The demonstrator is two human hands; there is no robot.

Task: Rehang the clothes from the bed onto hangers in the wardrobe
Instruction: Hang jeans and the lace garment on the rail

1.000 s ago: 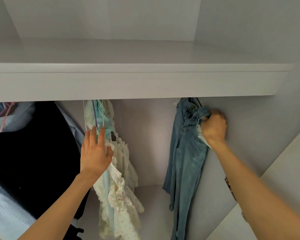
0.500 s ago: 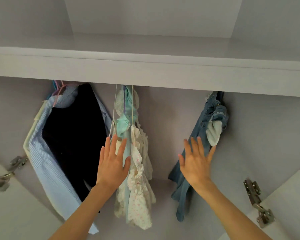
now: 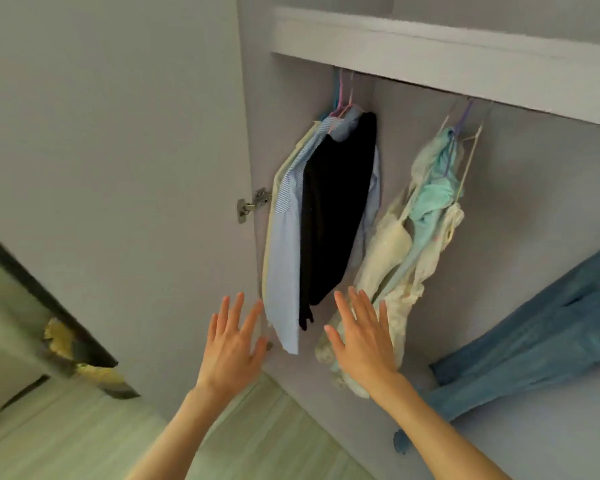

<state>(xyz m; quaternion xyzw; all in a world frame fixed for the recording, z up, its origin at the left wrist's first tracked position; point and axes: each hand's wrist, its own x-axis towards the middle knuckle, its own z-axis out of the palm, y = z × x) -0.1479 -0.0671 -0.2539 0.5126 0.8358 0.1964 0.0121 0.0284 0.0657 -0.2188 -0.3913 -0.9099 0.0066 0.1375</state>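
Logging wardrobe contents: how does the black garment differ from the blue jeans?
The black garment is dark, in the left group, between light blue shirts; the blue jeans are denim, alone at far right, partly cut off by the frame. Both hang inside the wardrobe, and neither hand touches them.

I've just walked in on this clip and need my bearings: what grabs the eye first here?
Two bare open hands reach up at the bottom centre, the left hand and the right hand, holding nothing. Above them in the open pale grey wardrobe hangs a black garment over a light blue striped shirt, with a cream and mint frilly dress to its right. Faded blue denim jeans hang at the right edge.
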